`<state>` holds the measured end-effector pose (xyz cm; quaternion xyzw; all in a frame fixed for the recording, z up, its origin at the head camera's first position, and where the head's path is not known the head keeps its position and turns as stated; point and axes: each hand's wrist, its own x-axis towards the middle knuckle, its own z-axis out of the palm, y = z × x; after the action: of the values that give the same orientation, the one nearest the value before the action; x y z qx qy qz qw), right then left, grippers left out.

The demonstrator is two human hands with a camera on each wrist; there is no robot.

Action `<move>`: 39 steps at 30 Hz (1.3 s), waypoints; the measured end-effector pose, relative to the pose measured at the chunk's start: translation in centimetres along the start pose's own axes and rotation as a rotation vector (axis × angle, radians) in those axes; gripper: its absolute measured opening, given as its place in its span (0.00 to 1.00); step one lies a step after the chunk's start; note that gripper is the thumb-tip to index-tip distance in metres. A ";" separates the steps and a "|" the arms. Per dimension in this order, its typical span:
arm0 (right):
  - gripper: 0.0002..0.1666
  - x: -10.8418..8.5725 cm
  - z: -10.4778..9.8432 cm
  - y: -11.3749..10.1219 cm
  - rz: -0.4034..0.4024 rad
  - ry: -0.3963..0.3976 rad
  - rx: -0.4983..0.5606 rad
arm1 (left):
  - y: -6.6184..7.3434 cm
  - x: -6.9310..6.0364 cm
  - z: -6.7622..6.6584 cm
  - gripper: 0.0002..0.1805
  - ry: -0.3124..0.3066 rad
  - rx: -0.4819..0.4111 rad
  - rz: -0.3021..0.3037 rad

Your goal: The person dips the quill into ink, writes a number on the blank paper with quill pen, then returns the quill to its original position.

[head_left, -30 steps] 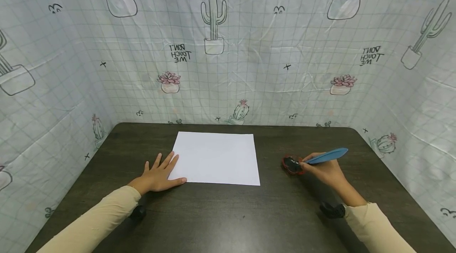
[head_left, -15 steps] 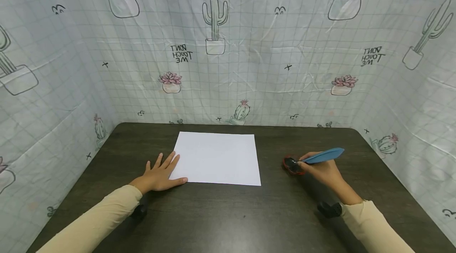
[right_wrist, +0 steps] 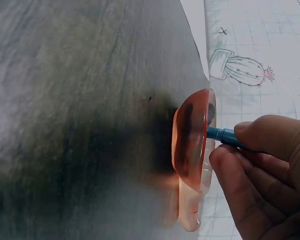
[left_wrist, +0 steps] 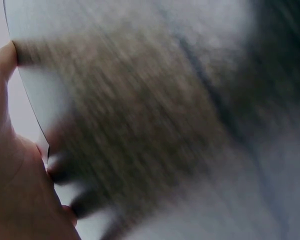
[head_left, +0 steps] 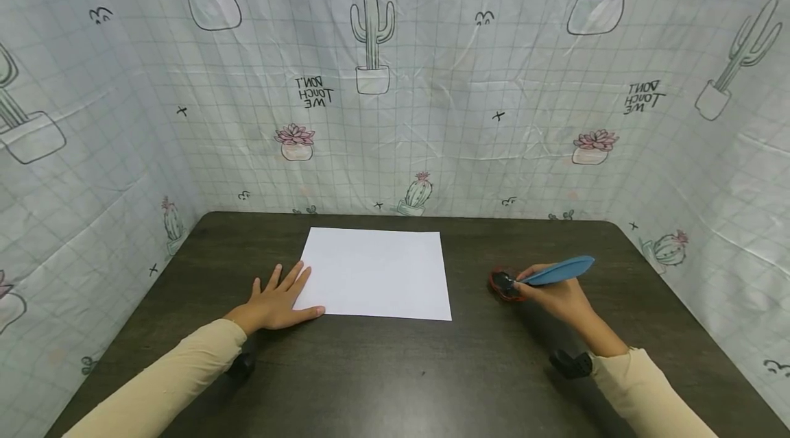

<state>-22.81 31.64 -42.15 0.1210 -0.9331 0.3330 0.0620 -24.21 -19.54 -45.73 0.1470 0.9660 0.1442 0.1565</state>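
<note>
On my head feed, a white fabric backdrop printed with a pale green grid and potted cacti point(head_left: 543, 81) stands behind a dark brown wood-grained surface point(head_left: 401, 383). A smooth white rectangular sheet of paper point(head_left: 376, 277) lies flat near the surface's far edge, its long axis running from nine to three o'clock.

I have the person's left hand point(head_left: 274, 304) at the sheet's eight o'clock, palm down with fingers spread apart; its fingertips lie over the left edge and the thumb by the near-left corner. The right hand point(head_left: 564, 297) is well off the paper, toward three o'clock, thumb and fingers clamped on a slim blue pen with a broad, feather-shaped top point(head_left: 564, 270). That pen slants: the feather end points between two and three o'clock, the narrow end between eight and nine. My right wrist feed shows its barrel glossy teal.

The narrow end reaches the rim of a small, rounded, translucent orange-red dish point(right_wrist: 190, 150) on the surface, at the paper's three o'clock. From above, I see black filling point(head_left: 504, 283) inside it; whether the pen's tip touches that, I cannot tell. In the wrist feed, a pale clear stub point(right_wrist: 191, 215) juts from the dish toward six o'clock.
</note>
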 end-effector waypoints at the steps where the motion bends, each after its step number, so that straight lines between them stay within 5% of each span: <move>1: 0.06 0.1 0.1 -0.1 0.000 -0.003 -0.001 | 0.0 0.0 0.0 0.56 -0.001 -0.001 0.000; 7: 0.07 0.3 0.0 -0.3 -0.012 0.006 0.006 | -0.4 0.3 0.3 0.57 0.007 -0.020 0.003; 12: 0.09 0.9 -0.1 -1.2 -0.067 0.045 0.151 | -0.9 0.4 0.6 0.57 0.010 0.011 -0.014; 21: 0.07 2.8 0.4 -5.8 -0.132 0.156 0.316 | 0.6 -0.4 -0.5 0.54 0.001 -0.007 -0.008; 30: 0.07 6.7 4.4 -7.6 -0.138 0.214 0.442 | 0.4 -0.1 -0.4 0.56 -0.007 -0.005 -0.017; 35: 0.08 7.8 6.5 -10.4 -0.104 0.197 0.516 | -0.5 0.8 0.3 0.59 -0.007 0.004 -0.034; 39: 0.08 8.9 9.1 -10.6 -0.044 0.188 0.510 | -0.5 1.0 0.3 0.59 0.000 -0.005 -0.043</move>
<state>-28.85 16.28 -40.97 0.1214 -0.8062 0.5658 0.1232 -25.07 -19.57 -46.44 0.1259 0.9685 0.1432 0.1600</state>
